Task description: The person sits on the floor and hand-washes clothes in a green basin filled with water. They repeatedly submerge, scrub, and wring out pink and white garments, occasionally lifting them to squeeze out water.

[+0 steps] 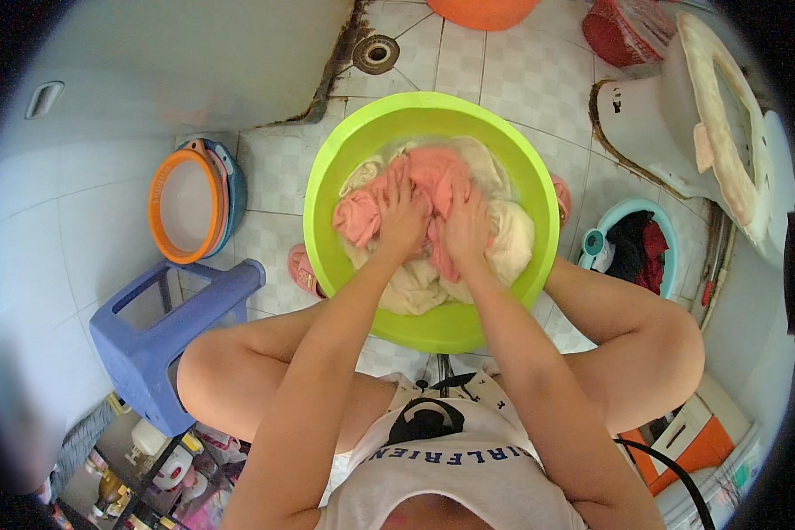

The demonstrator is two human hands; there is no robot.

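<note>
A bright green basin (327, 168) stands on the floor between my knees, with wet cloth and cloudy water in it. Bunched pink cloth (358, 216) lies on top of cream-white cloth (511, 238). My left hand (404, 216) grips the pink cloth near the basin's middle, its fingers curving over the folds. Close beside it, my right hand (465, 225) grips another part of the same cloth. A pink fold shows between the two hands; their thumbs and fingertips are partly hidden in the fabric.
Stacked basins (185, 208) lean by the left wall, behind a blue plastic stool (172, 309). On the right are a light-blue bucket (671, 256) with dark clothes and a toilet (649, 115). A floor drain (375, 55) lies beyond the basin. Pink slippers (302, 269) flank it.
</note>
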